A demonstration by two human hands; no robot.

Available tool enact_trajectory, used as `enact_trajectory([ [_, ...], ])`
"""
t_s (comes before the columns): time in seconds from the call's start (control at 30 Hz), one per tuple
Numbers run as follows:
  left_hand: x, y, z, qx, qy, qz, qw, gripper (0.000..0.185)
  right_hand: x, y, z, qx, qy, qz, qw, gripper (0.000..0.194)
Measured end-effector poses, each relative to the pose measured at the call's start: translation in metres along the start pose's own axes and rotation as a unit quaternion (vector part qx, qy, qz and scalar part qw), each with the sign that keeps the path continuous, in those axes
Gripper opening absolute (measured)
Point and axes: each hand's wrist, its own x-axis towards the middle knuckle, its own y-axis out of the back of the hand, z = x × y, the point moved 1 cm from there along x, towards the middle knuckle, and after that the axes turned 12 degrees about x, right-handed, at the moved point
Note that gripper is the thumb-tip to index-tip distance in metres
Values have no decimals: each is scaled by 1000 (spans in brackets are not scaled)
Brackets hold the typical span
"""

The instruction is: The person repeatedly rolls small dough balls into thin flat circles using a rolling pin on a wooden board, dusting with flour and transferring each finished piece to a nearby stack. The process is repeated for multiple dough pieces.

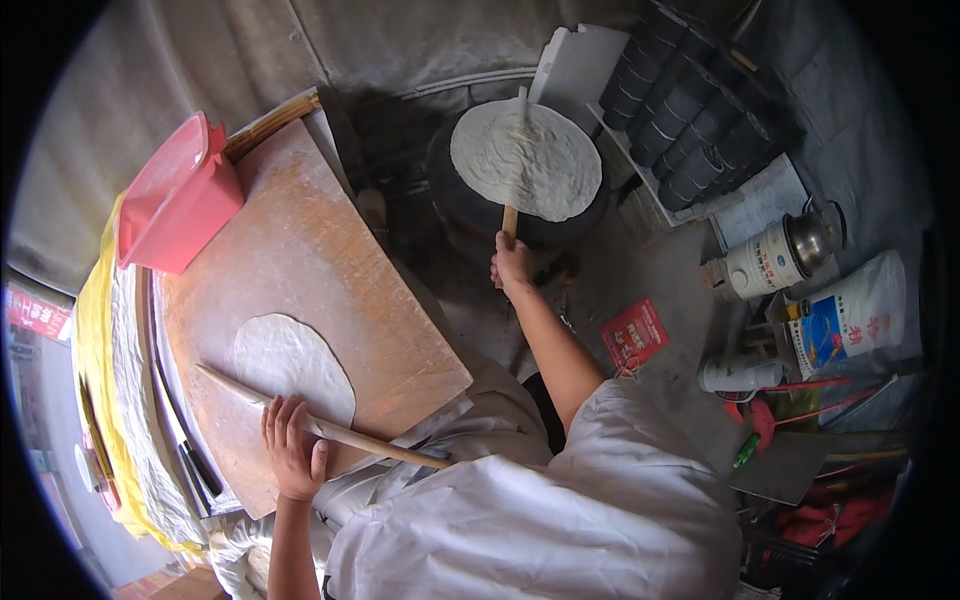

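My left hand (294, 450) lies over a tapered wooden rolling pin (367, 441), its fingers across the pin's middle. The pin slants over the near edge of a thin round dough sheet (296, 360) on a floured wooden board (390, 322). Farther off, my right hand (512, 262) grips a wooden stick (510, 219). A larger, wrinkled round of dough (555, 161) is at that stick, above a dark round griddle (442, 187). The stick's tip shows near the dough's far edge; its middle is hidden by the dough.
A pink plastic basin (184, 217) stands at the board's far left corner. Stacked black cylinders (675, 112) are beyond the griddle. To the right are an electric kettle (772, 255), a printed bag (855, 315) and a red packet (634, 332). A long knife (196, 469) lies left of the board.
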Motion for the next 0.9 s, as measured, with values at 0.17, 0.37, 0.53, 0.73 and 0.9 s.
enact_trajectory([
  [0.17,-5,0,-1,5,11,-8,1000,59,-27,15,-16,188,-98,-58,976,35],
  [0.37,-9,-2,-2,0,9,5,1000,55,-40,117,-92,93,-52,-68,992,39],
  [0.53,-9,-3,-3,-1,9,13,1000,56,-16,95,-65,-7,1,-69,998,43],
  [0.73,-7,7,-14,-6,-55,-5,998,67,-8,35,9,-134,-29,4,991,46],
  [0.9,57,-12,-28,-4,-119,-22,993,81,-139,2,-45,-366,411,-166,818,44],
])
